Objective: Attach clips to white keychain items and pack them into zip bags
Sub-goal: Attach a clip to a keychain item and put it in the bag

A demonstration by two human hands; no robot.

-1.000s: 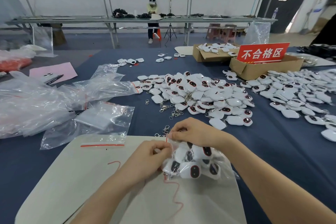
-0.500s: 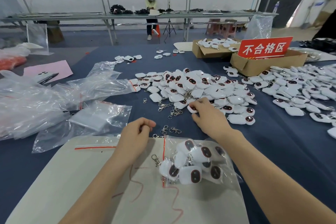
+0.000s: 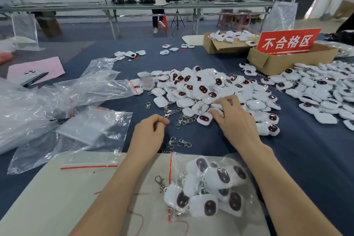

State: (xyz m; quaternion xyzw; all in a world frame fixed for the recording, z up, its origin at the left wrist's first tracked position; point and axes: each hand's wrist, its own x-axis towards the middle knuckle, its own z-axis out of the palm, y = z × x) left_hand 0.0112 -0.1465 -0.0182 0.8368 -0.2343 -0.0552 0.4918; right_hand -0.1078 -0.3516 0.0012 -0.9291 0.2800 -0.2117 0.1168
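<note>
**Head view**

- My right hand (image 3: 233,120): right of centre, fingers curled over the near edge of the heap of white rounded plastic keychain items with dark red-rimmed ovals (image 3: 201,86). Thumb and fingertips pinch one white item (image 3: 217,107).
- My left hand (image 3: 148,132): curled, thumb against forefinger. I cannot tell whether it holds anything.
- Loose silver metal clips (image 3: 183,119): between my hands, on the dark blue table cloth (image 3: 306,159).
- Clear zip bag with red seal strip (image 3: 206,188): near, holding several items, lying on the cream mat (image 3: 67,197).
- Method, my judgement: lift one item alone, chain end turned toward my left hand, so a clip hooks on without dragging neighbours.
</note>
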